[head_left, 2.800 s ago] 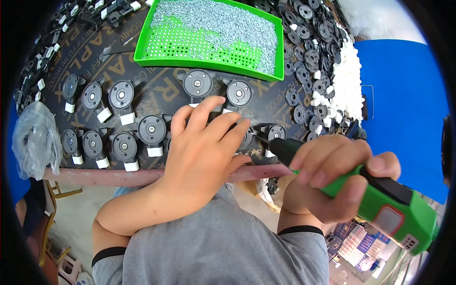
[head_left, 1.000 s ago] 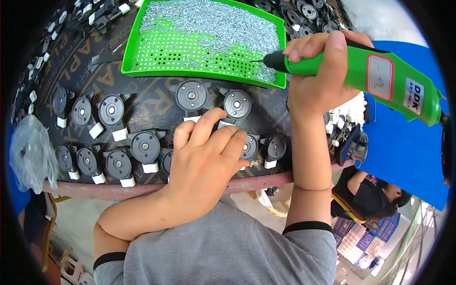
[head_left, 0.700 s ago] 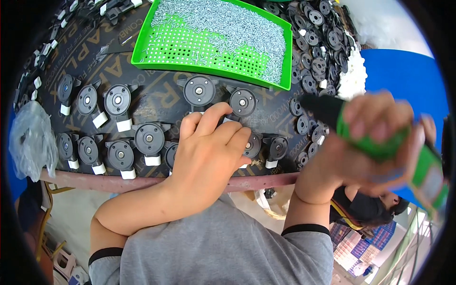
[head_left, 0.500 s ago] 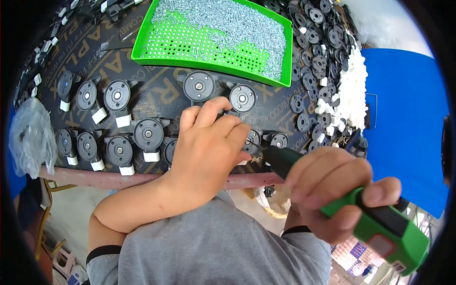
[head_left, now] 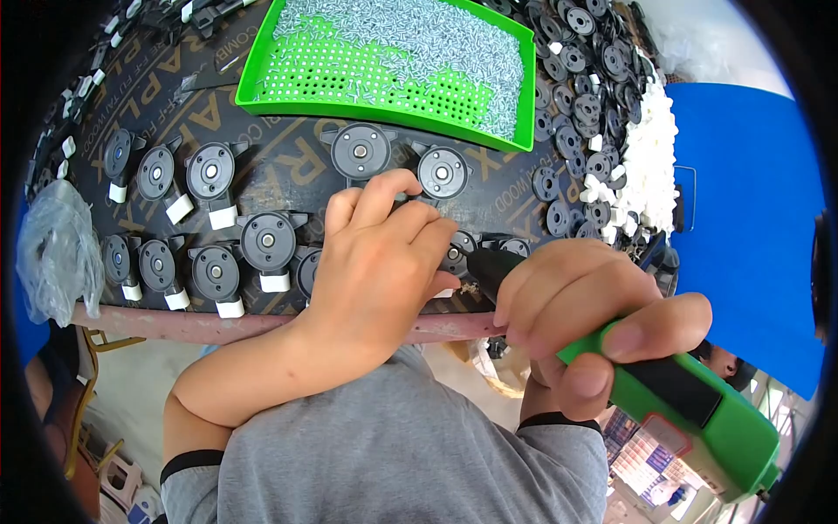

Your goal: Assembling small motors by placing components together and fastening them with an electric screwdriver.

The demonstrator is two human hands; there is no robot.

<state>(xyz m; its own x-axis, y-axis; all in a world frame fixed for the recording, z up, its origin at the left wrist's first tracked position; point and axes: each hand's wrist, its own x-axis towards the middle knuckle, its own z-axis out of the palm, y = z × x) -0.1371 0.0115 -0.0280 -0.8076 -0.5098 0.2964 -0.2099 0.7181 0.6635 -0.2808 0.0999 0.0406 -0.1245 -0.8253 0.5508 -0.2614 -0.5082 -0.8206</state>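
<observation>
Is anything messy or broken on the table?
Nothing looks broken. The round black parts sit in neat rows, and the screws stay inside the green tray. Only the far right is untidy: black parts and white pieces lie heaped loosely.
</observation>
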